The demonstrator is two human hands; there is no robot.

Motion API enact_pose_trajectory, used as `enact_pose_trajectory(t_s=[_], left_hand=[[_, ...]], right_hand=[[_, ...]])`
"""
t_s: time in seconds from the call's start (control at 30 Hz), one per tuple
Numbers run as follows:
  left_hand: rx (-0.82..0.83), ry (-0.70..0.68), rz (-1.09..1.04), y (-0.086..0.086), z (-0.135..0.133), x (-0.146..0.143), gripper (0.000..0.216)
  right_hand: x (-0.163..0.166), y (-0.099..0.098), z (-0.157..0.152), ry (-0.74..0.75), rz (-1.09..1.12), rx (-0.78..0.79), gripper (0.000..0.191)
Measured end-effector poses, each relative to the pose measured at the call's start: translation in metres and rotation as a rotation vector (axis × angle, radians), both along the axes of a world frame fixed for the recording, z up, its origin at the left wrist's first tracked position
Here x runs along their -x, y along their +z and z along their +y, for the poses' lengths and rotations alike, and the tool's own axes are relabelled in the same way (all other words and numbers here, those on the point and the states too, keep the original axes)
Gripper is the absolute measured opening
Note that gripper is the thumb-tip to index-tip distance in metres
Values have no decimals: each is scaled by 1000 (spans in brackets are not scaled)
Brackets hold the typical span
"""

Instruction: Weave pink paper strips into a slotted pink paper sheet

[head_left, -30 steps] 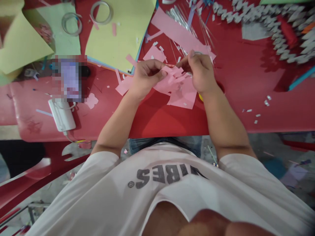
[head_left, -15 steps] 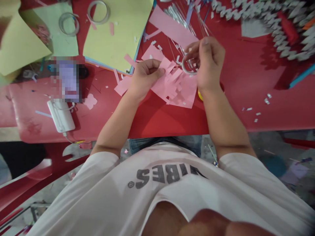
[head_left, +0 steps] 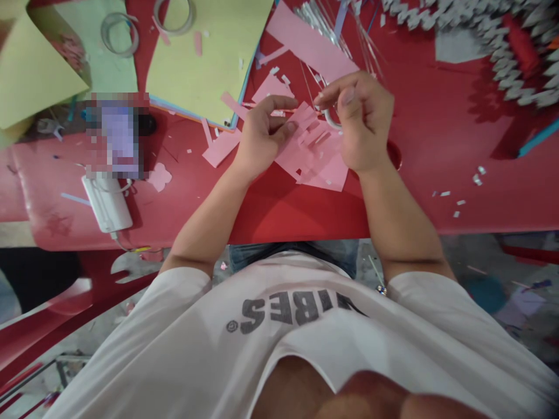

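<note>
My left hand [head_left: 262, 137] pinches the fringed edge of a pink paper piece [head_left: 317, 154] that lies on the red table [head_left: 437, 145]. Its fingers are curled, thumb pressed on the paper. My right hand [head_left: 362, 122] is closed round a small roll of clear tape [head_left: 331, 119], with the fingertips pinched at the roll's top edge beside the left fingertips. The two hands almost touch above the pink paper.
Yellow and green paper sheets [head_left: 205, 52] with two tape rolls [head_left: 119, 32] lie at the back left. A long pink strip [head_left: 305, 41] and thin sticks lie behind my hands. A white power bank [head_left: 107, 203] sits left. Grey folded paper chains [head_left: 493, 29] fill the back right.
My right hand, at first pinching the pink paper, lifted a tape roll and has now come back down to the left fingertips. My left hand kept hold of the paper.
</note>
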State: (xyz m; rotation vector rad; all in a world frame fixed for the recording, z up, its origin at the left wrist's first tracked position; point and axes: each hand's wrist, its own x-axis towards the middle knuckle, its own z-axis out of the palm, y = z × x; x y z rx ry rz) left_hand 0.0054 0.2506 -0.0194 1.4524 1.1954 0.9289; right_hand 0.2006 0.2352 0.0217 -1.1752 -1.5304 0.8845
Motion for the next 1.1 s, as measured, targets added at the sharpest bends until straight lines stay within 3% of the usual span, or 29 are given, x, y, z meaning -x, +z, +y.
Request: enact_pose_trajectory(t_s=[0.23,0.37,0.7,0.93,1.1], left_hand=[[-13,-27,-24,-8,2,1,44],[-23,-36,-39,-5,1,2,39],[-15,-35,-112,-7,3,3,36],[-19,-37,-97,3,0,1,29],[-48,-47,-109,0,0,1,32]], right_hand=[[3,-4,-1,24,20,31,42],[6,-6,0,-21,21,7,40],[4,0,-6,20,-26,65,41],[4,-4,-1,81,-87,18,44],[7,-6,3,114,-21,1,44]])
